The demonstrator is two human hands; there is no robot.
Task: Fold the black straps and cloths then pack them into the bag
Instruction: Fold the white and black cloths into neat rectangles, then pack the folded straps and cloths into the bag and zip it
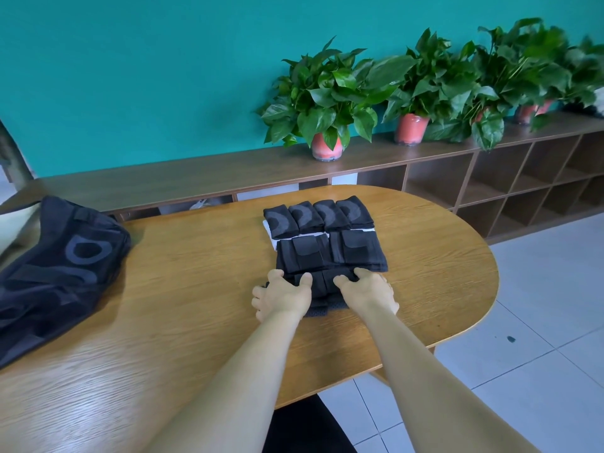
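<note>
Folded black cloths lie in rows on the wooden table [196, 289]. Several small folded cloths [318, 217] form the far row, and two larger folded pieces [330, 253] sit in front of them. Nearest me is a folded black strap bundle [323, 286]. My left hand [282, 294] grips its left end, thumb on top and fingers curled at the edge. My right hand [367, 291] grips its right end the same way. A black bag [55, 269] with grey ring marks lies slumped at the table's left side.
A long low wooden shelf unit [490, 178] runs along the teal wall behind the table, with several potted plants [327, 99] on top. White paper [268, 230] peeks from under the cloths. Tiled floor lies to the right.
</note>
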